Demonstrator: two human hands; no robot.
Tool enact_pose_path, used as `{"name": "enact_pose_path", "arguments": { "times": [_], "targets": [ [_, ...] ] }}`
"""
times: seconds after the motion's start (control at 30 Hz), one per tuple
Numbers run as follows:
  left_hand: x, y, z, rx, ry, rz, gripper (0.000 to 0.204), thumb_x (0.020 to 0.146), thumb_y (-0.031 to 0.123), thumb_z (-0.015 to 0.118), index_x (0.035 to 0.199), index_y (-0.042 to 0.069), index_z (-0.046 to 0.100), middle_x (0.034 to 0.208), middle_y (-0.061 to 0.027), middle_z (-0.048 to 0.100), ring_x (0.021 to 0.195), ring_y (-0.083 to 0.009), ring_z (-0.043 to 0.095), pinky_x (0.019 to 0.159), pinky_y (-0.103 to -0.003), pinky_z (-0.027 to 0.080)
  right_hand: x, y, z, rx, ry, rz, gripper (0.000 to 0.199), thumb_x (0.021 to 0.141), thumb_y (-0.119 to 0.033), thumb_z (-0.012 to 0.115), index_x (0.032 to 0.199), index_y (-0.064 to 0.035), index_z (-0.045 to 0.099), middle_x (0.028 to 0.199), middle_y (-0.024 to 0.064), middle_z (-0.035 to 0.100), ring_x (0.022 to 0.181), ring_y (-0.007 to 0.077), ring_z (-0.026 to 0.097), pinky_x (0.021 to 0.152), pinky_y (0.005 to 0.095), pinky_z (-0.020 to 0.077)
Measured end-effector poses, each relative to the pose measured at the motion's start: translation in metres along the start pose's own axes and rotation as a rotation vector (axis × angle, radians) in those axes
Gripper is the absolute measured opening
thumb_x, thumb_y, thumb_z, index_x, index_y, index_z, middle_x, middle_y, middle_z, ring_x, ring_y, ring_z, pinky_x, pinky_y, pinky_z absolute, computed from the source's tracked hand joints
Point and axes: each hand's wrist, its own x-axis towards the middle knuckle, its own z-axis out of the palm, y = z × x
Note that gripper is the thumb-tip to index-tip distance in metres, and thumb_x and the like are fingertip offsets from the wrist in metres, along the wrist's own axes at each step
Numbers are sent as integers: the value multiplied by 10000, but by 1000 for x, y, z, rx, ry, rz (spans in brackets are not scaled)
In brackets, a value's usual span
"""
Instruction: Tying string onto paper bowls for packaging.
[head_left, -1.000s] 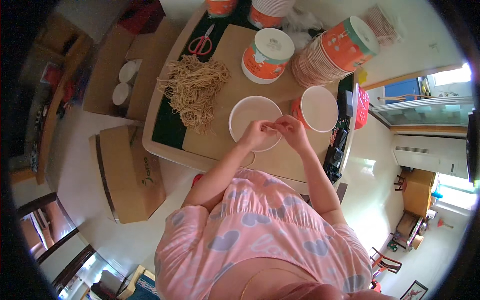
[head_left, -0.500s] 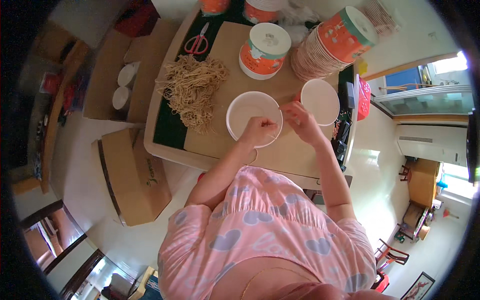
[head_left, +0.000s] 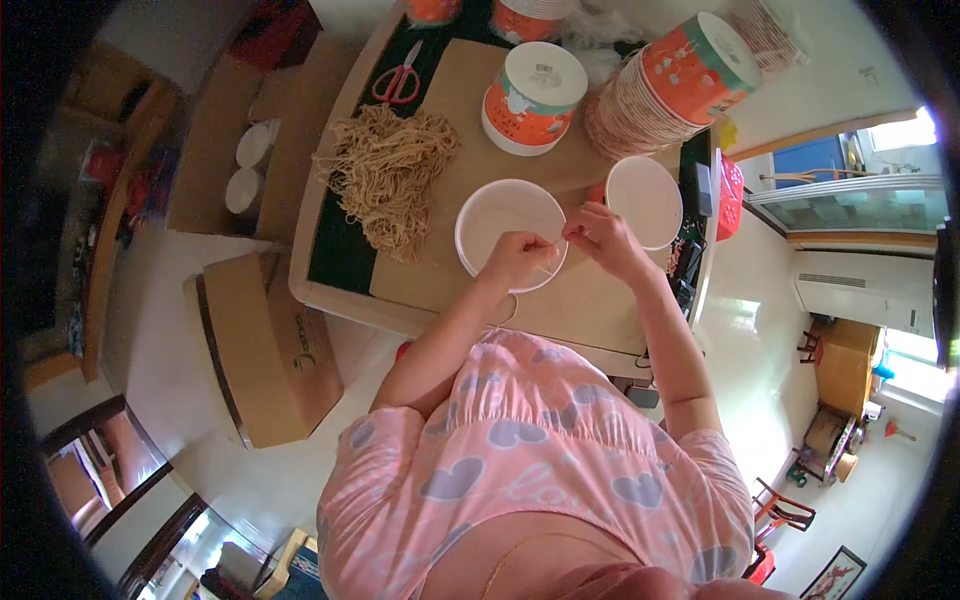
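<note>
A white paper bucket (head_left: 490, 215) stands mouth up on a sheet of cardboard in front of me. Over its near right rim, my left hand (head_left: 515, 260) is closed on a thin piece of twine (head_left: 515, 308), whose tail loops down toward the table's front edge. Fingertips pinched, my right hand (head_left: 608, 240) meets the left at the bucket's right rim; what it pinches is too small to make out. Just right of that hand is a second white bucket (head_left: 645, 200). A tangled heap of tan twine (head_left: 385, 170) lies to the left, below red-handled scissors (head_left: 398, 85).
An orange printed bucket (head_left: 540, 105) stands upside down behind, beside a leaning stack of nested buckets (head_left: 675, 85). Small dark items (head_left: 685, 265) line the table's right edge. On the floor at left are an open carton (head_left: 210, 170) and a brown cardboard box (head_left: 265, 350).
My right hand has drawn its spread fingers together into a pinch beside the left hand. The left hand stays nearly still, and the view has shifted slightly.
</note>
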Motion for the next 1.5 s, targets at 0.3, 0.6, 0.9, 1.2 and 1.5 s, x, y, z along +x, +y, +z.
{"name": "enact_pose_path", "arguments": {
  "times": [0.3,0.6,0.9,1.2,1.5],
  "targets": [
    [0,5,1,-27,-18,-2,179,769,194,701,785,17,675,693,5,625,657,-61,525,616,-249,436,-2,-7,3,26,-22,14,95,754,-28,633,842,-26,598,793,104,591,775,284,595,686,379,483],
    [2,1,3,-36,-31,-30,140,770,155,702,772,23,658,701,29,596,663,-47,504,615,-235,430,-7,-6,6,-67,-11,66,132,849,-141,572,810,-16,586,766,146,572,753,331,575,643,410,459],
    [1,-3,-2,35,-9,-18,142,776,153,705,762,25,645,692,41,582,674,-45,491,622,-241,435,-9,-4,27,157,96,186,147,888,-126,528,857,18,521,810,165,540,765,336,552,688,368,446],
    [-29,14,-25,518,13,402,96,719,82,655,814,96,658,755,-74,513,679,-234,586,612,-353,479,-14,2,28,200,181,199,73,834,-66,576,872,-3,576,823,131,569,751,265,568,659,351,457],
    [-30,23,-4,1051,-6,299,119,765,135,612,868,127,673,819,-106,537,749,-279,602,667,-399,494,-16,-1,48,109,106,155,85,814,-106,592,858,-33,595,835,134,564,809,331,574,685,386,467]
  ]
}}
